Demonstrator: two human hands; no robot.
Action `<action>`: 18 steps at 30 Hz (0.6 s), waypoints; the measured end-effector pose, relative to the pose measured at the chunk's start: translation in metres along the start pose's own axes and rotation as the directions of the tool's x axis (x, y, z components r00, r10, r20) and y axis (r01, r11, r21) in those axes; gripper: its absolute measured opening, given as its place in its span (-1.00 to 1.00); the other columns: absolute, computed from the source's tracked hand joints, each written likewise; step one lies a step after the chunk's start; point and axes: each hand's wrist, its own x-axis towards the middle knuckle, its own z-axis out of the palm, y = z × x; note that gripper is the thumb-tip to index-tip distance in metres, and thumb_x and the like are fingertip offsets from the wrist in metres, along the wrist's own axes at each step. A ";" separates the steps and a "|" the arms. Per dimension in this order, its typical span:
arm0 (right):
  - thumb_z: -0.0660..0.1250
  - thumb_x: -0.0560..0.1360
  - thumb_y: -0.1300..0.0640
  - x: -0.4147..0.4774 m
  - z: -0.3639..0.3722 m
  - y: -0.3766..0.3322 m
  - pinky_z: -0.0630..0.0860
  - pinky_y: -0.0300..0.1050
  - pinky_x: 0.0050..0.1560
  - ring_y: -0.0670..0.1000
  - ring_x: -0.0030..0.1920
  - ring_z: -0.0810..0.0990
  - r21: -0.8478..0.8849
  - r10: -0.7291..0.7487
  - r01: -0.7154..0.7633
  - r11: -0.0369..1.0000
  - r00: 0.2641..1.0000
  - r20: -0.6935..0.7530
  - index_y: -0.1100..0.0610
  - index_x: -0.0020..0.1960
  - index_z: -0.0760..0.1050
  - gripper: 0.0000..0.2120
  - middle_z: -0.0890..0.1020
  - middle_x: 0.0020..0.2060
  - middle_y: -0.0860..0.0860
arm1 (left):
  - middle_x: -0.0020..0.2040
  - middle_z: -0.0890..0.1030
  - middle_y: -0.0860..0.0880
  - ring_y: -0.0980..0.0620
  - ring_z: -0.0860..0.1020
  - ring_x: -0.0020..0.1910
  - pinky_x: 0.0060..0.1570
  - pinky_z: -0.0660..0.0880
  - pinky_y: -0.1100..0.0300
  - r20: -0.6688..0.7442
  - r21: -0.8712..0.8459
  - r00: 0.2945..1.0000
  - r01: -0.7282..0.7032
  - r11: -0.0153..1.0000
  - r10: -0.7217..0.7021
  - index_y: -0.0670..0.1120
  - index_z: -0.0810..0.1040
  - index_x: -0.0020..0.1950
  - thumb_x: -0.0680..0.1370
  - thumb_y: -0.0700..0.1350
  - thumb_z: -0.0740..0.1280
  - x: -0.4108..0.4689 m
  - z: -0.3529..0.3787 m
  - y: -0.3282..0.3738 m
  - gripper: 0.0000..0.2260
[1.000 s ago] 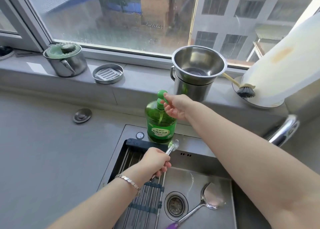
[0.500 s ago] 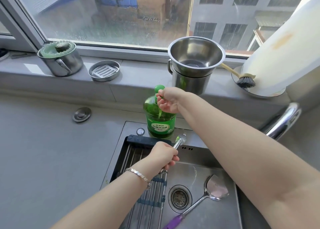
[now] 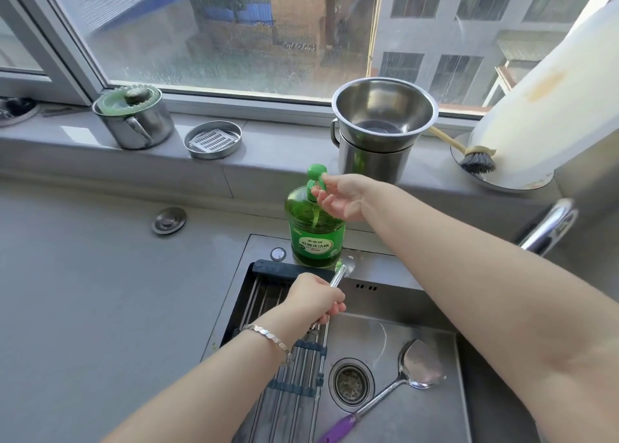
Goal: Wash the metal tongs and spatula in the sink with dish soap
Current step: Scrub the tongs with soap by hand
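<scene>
Head view: left grip (image 3: pixel 315 300) is clasping the tongs (image 3: pixel 342 271) over the sink (image 3: pixel 385 303); stiff, light steel, probably turning slippery once soaped, so holding mid-arm; right grip (image 3: pixel 338 198) is hovering slack-fingered by the soap bottle (image 3: pixel 316 234)

We reach both bare forearms forward, the right stretching farther out. Our left hand (image 3: pixel 315 296), knuckles up, curls round the tongs (image 3: pixel 340 275). Our right hand (image 3: pixel 338 196) is turned palm up, fingers loosely spread, its thumb tip touching the soap pump (image 3: pixel 317 172).
</scene>
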 end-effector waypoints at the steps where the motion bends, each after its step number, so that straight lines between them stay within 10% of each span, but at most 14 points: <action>1: 0.05 0.64 0.08 -0.004 -0.002 0.004 0.39 -0.39 -0.63 -0.09 -0.62 0.46 0.067 -0.006 0.006 0.998 1.000 0.004 0.32 -0.17 0.40 -0.63 0.48 -0.35 0.11 | -0.33 0.58 -0.09 0.19 0.40 -0.61 -0.63 0.30 0.39 0.001 0.012 1.000 -0.019 1.000 0.019 -0.33 0.51 0.10 0.50 -0.31 0.29 -0.003 -0.001 0.000 -0.81; 8: 0.00 0.65 0.14 -0.071 -0.050 0.073 0.61 -0.18 -0.32 0.11 -0.21 0.58 0.269 -0.209 0.220 0.938 0.975 -0.070 0.39 -0.08 0.45 -0.61 0.55 -0.18 0.24 | -0.51 0.47 -0.03 0.14 0.46 -0.65 -0.61 0.38 0.35 0.091 0.160 0.977 -0.207 0.965 0.194 -0.21 0.49 -0.19 0.55 -0.18 0.27 -0.037 0.010 -0.003 -0.85; 11: 0.03 0.64 0.15 -0.103 -0.078 0.123 0.57 -0.20 -0.04 0.10 -0.04 0.61 -0.204 -0.499 0.465 0.862 0.849 -0.174 0.39 0.11 0.48 -0.64 0.60 -0.09 0.14 | -0.50 0.40 -0.02 0.05 0.42 -0.57 -0.48 0.51 0.24 0.103 0.286 0.955 -0.296 0.911 0.278 -0.13 0.52 -0.30 0.49 -0.11 0.30 -0.052 0.025 -0.010 -0.82; 15: -0.09 0.56 -0.24 -0.132 -0.117 0.193 -0.01 -0.28 0.46 -0.17 0.43 0.14 -0.840 -0.606 0.541 -0.052 0.652 0.457 0.22 0.43 0.27 -0.33 0.28 0.37 -0.11 | -0.43 0.40 -0.06 0.02 0.36 -0.42 -0.37 0.45 0.16 0.107 0.343 0.928 -0.371 0.863 0.356 -0.16 0.53 -0.39 0.38 -0.06 0.29 -0.076 0.048 -0.020 -0.80; 18: -0.26 0.42 -0.45 -0.135 -0.154 0.196 -0.25 -0.35 0.44 -0.16 0.47 -0.05 -0.885 -0.596 0.386 -0.260 0.657 0.462 0.21 0.48 0.14 -0.09 0.19 0.47 0.01 | -0.45 0.36 -0.06 0.12 0.31 -0.56 -0.47 0.22 0.24 0.164 0.365 0.906 -0.423 0.830 0.389 -0.29 0.55 -0.27 0.44 -0.18 0.30 -0.093 0.062 -0.026 -0.82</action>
